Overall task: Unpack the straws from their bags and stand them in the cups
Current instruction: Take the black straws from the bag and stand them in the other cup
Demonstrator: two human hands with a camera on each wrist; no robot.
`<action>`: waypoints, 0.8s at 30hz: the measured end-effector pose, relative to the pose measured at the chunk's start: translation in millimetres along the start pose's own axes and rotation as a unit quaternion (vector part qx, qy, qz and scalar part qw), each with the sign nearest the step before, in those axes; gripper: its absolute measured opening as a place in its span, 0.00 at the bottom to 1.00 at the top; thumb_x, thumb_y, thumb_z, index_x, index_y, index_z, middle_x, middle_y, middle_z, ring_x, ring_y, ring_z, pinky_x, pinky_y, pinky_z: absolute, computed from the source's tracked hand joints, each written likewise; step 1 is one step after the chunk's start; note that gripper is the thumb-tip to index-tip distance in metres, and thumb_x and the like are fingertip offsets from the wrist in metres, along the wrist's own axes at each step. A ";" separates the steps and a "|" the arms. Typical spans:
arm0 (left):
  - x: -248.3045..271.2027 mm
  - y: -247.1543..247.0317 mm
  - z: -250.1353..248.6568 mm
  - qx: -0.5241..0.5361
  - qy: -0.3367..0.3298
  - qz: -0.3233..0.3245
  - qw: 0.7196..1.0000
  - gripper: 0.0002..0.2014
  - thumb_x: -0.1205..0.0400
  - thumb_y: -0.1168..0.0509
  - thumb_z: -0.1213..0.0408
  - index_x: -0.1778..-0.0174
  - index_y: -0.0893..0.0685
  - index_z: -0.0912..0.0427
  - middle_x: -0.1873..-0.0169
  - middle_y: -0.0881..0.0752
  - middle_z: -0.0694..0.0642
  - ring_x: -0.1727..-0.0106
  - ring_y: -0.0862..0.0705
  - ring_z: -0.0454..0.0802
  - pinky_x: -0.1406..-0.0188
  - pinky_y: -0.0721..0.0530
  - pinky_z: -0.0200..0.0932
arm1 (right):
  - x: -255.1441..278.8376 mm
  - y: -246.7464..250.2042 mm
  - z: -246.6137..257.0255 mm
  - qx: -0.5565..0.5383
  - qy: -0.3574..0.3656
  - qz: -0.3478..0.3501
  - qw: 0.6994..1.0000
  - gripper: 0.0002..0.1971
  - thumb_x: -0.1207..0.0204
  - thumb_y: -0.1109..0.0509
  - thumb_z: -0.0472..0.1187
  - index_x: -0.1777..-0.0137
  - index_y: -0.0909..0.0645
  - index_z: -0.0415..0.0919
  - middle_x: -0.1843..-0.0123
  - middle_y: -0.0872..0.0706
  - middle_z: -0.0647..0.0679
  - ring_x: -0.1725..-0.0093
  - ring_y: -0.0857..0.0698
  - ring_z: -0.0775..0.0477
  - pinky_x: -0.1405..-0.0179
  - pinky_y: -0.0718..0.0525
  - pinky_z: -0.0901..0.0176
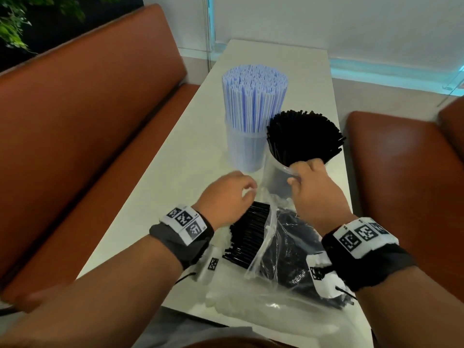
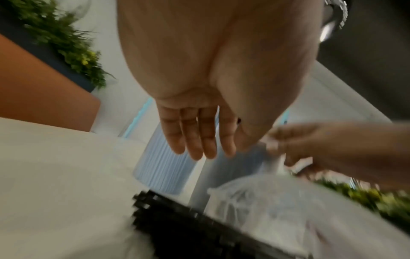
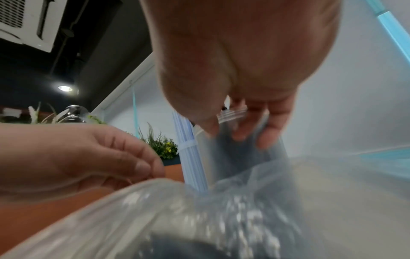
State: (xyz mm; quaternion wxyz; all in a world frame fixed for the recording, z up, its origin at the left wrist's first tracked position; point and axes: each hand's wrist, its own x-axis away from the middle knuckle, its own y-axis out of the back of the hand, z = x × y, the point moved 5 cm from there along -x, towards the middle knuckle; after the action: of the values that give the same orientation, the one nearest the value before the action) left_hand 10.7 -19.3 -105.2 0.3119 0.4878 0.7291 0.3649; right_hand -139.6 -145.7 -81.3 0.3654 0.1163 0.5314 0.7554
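Two clear cups stand on the white table [image 1: 175, 159]. The far cup [image 1: 246, 151] is packed with blue-and-white straws [image 1: 253, 101]. The nearer cup [image 1: 275, 179] holds a fan of black straws [image 1: 303, 136]. My right hand [image 1: 306, 174] grips this cup at its rim, thumb on the near wall and fingers over the edge [image 3: 239, 129]. My left hand [image 1: 231, 197] hovers just above a bundle of black straws [image 1: 248, 234] lying flat, its fingers relaxed and holding nothing [image 2: 199, 140]. A clear plastic bag [image 1: 288, 259] with more black straws lies under my right wrist.
Crumpled clear plastic [image 1: 226, 297] spreads over the near end of the table. Orange-brown bench seats flank the table on the left [image 1: 88, 121] and right [image 1: 401, 172]. Green plants [image 1: 15, 26] sit behind the left bench. A white wall closes the far end.
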 end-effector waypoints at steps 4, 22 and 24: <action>14.0 -36.4 -1.7 -0.084 -0.065 0.113 0.988 0.19 0.14 0.36 0.53 0.29 0.17 0.55 0.38 0.18 0.54 0.37 0.20 0.55 0.39 0.20 0.50 | 28.6 11.6 26.0 -0.043 0.028 -0.130 0.990 0.09 0.19 0.37 0.53 0.43 0.21 0.56 0.45 0.23 0.57 0.63 0.18 0.51 0.67 0.23 0.58; -1.6 -81.8 -26.8 -0.218 -0.145 0.222 0.939 0.17 0.13 0.40 0.56 0.32 0.19 0.60 0.36 0.20 0.60 0.38 0.21 0.59 0.38 0.22 0.53 | 20.8 -49.5 -4.5 0.017 -0.158 0.212 0.964 0.16 0.22 0.34 0.53 0.64 0.22 0.42 0.65 0.18 0.48 0.63 0.17 0.44 0.67 0.25 0.54; -1.8 -76.1 -26.7 -0.237 -0.154 0.193 0.940 0.17 0.14 0.40 0.58 0.30 0.21 0.59 0.38 0.20 0.59 0.40 0.21 0.59 0.43 0.22 0.53 | 18.7 -46.8 -5.0 0.021 -0.146 0.204 0.968 0.14 0.24 0.33 0.48 0.68 0.24 0.42 0.70 0.20 0.47 0.67 0.19 0.44 0.72 0.29 0.56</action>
State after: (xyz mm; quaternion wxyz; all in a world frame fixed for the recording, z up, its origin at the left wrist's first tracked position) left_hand -47.2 -46.7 -154.3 0.4502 0.5812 0.4568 0.5008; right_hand -135.6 -128.7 -128.9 0.2747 0.3392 0.4525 0.7776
